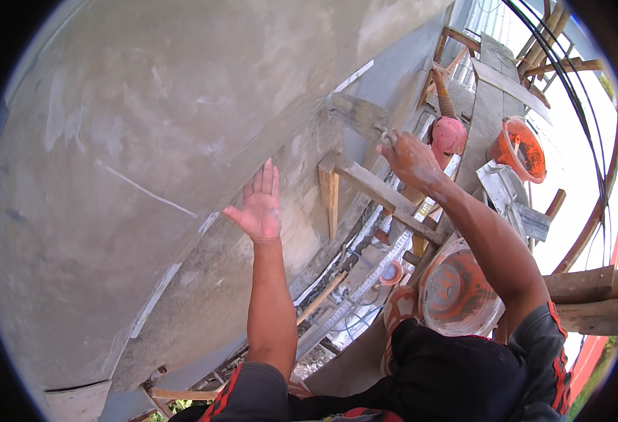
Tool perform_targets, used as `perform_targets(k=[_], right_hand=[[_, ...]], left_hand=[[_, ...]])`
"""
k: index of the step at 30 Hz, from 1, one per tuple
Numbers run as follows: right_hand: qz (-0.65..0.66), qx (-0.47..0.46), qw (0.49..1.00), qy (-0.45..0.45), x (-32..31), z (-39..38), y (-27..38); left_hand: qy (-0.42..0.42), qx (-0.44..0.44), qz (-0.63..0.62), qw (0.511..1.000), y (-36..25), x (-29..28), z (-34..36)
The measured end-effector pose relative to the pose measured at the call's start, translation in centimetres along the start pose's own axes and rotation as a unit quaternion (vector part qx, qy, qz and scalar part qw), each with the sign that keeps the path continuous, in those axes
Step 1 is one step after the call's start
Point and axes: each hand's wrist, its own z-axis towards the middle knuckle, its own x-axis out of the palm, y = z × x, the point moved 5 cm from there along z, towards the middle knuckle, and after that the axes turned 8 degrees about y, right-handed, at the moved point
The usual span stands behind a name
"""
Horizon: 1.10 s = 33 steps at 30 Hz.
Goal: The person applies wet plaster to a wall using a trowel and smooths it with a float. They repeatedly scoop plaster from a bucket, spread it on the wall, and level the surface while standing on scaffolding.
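Note:
A grey plastered wall (161,105) fills the left and upper part of the view, with pale streaks and a white line along its lower edge. My left hand (261,211) is raised at that edge, palm up and fingers stretched; nothing is in it. I cannot tell whether its fingertips touch the plaster. To the right, my right hand (411,162) grips the handle of a plastering trowel (357,112). The trowel's flat grey blade lies against or very close to the wall edge. Part of the handle is hidden by my fingers.
A wooden bracket (365,181) juts out below my right hand. An orange bucket (520,151) and a metal sheet tool (502,186) sit on scaffold planks (488,105). A mortar-stained tub (460,288) is beside my feet. Another person in a pink cap (449,133) is below. Black cables (569,67) hang right.

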Motion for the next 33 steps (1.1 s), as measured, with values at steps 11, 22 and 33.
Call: perform_targets(k=[11, 22, 33], right_hand=[[0.068, 0.089, 0.993, 0.025, -5.8, -9.9, 1.9], [-0.064, 0.166, 0.975, 0.133, -17.6, -27.1, -3.8], [-0.264, 0.232, 0.889, 0.295, -5.4, -34.5, -8.1]], left_hand=[[0.004, -0.006, -0.029, 1.000, -2.4, -0.4, -0.5], [-0.020, 0.039, 0.100, 0.994, -0.9, 1.8, 0.0], [-0.019, 0.022, 0.109, 0.994, 0.6, 2.4, 0.0]])
